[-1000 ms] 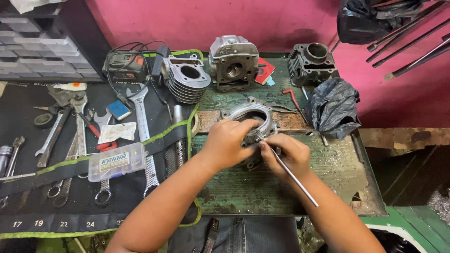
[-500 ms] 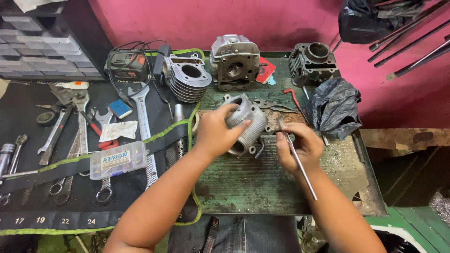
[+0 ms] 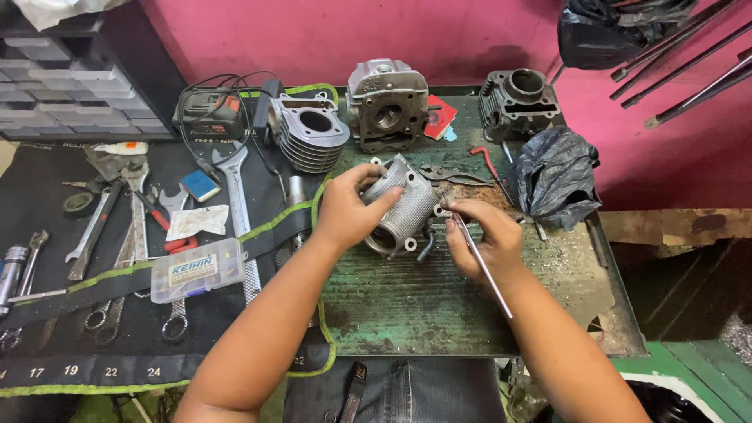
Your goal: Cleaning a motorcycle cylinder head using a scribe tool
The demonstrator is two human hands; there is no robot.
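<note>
While our left hand is gripping the grey engine cylinder, we're tilting it above the green table. Our right hand is pinching a thin metal tool against its edge.

clear labelled box on mat, red packet

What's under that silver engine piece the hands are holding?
The worn green workbench lies under the engine cylinder. A dark curved piece pokes out below; the left hand hides the rest.
</note>
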